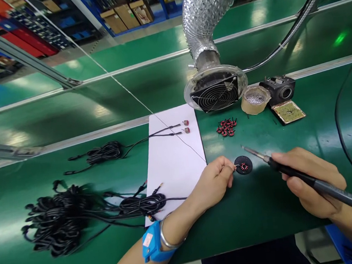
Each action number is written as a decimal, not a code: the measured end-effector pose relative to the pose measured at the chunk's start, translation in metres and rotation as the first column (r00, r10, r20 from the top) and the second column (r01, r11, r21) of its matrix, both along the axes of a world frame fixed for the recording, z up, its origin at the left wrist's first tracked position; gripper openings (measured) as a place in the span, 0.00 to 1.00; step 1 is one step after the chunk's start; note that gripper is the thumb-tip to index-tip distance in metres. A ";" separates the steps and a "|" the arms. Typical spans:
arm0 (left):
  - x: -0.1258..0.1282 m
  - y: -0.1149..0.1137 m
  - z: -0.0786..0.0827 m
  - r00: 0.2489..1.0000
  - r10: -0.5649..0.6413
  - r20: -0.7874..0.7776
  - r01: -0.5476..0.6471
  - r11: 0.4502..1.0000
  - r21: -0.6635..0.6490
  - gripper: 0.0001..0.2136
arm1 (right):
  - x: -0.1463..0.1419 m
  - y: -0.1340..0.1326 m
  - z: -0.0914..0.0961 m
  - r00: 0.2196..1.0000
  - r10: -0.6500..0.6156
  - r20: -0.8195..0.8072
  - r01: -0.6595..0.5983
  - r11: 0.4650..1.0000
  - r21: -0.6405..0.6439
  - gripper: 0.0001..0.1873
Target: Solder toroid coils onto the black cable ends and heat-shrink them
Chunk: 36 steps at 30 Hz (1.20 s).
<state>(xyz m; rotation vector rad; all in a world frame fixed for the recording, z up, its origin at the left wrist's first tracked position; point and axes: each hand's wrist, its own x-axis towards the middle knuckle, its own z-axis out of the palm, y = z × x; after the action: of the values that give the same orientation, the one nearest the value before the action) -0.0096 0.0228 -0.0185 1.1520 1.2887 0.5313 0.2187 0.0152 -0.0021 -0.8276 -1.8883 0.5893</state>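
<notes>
My left hand (217,177) is closed in a pinch at the edge of a round black disc (239,171). A thin solder wire (134,95) comes down from the upper left to this hand; a short tip pokes from the fingers. On the disc sits a small red-and-black wound ring coil (244,166). My right hand (314,181) is wrapped round the dark handle of a soldering iron (293,172), whose metal tip hangs up and right of the disc, apart from it. Several similar coils (226,127) lie in a pile behind the disc.
A fume extractor hood (217,93) hangs at the back from a foil duct (202,23). Right of it are a tape roll (256,100), an iron stand (278,89) and a sponge tray (289,112). Left lie a white sheet (175,161) and bundled black cables (60,220).
</notes>
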 end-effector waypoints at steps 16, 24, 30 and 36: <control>0.003 0.001 0.007 0.999 -0.015 -0.040 0.015 1.000 -0.013 0.10 | -0.010 -0.002 0.004 0.999 -0.044 0.021 0.045 0.997 -0.067 0.12; 0.003 0.001 0.008 0.999 -0.028 -0.046 0.027 0.999 -0.017 0.11 | -0.011 -0.001 0.006 0.999 -0.036 0.027 0.037 0.998 -0.058 0.11; 0.003 0.000 0.007 0.998 -0.034 -0.045 0.033 0.999 -0.012 0.11 | -0.011 -0.001 0.008 0.999 -0.038 0.028 0.040 0.997 -0.059 0.11; 0.002 0.000 0.006 0.998 -0.041 -0.043 0.041 0.999 0.006 0.12 | -0.012 -0.001 0.006 0.999 -0.022 0.028 0.024 0.998 -0.063 0.11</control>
<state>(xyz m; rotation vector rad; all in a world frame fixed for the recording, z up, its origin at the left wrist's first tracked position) -0.0072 0.0229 -0.0123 1.1984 1.2978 0.4833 0.2065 0.0142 0.0043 -0.9013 -1.8909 0.6289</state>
